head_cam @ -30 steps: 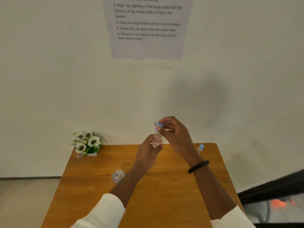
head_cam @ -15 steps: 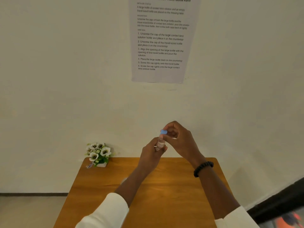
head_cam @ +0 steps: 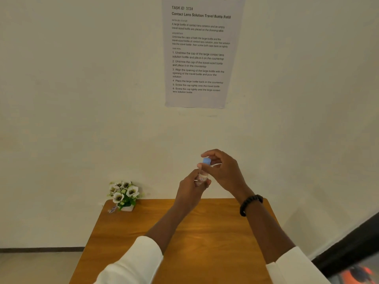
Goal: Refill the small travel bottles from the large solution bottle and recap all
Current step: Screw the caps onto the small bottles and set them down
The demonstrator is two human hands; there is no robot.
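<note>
My left hand (head_cam: 189, 188) grips a small clear travel bottle (head_cam: 202, 176) upright, raised above the far part of the wooden table (head_cam: 205, 242). My right hand (head_cam: 223, 171) pinches the bottle's blue cap (head_cam: 206, 161) between thumb and fingers, right at the bottle's top. Whether the cap sits on the neck or just above it is hidden by my fingers. No large solution bottle and no other small bottle is in view.
A small pot of white artificial flowers (head_cam: 123, 194) stands at the table's far left corner against the wall. A printed instruction sheet (head_cam: 202, 52) hangs on the wall above. A dark object (head_cam: 352, 249) lies off the table's right side.
The camera has tilted upward, so the bottles seen on the table a second ago have left the view. Both hands stay together at the small bottle and cap.
</note>
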